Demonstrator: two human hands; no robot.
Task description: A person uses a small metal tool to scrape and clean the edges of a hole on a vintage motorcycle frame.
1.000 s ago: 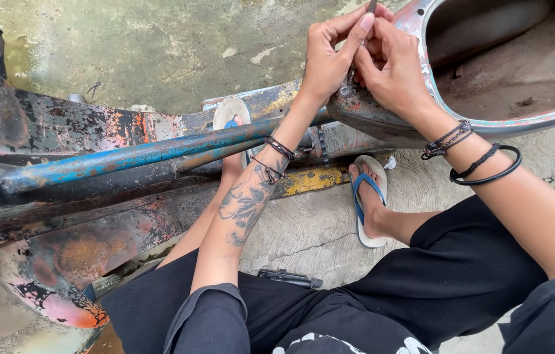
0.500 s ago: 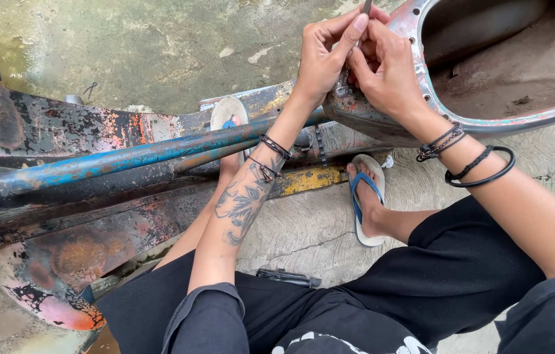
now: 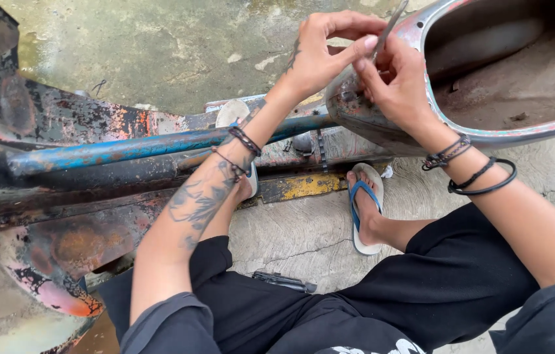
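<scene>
I see both hands together at the top middle of the frame. My left hand [image 3: 320,56] and right hand [image 3: 398,82] pinch a thin metal strip [image 3: 389,26] at the rim of the rusty metal shell [image 3: 507,134] in the upper right. A blue pipe [image 3: 126,149] runs across the left. My sandal [image 3: 362,210] rests on the concrete floor [image 3: 303,229].

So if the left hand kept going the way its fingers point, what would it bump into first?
The left hand points right, toward the thin metal strip it pinches. Just past that sits the right hand, then the rusty shell's rim. Depth is hard to judge.
</scene>
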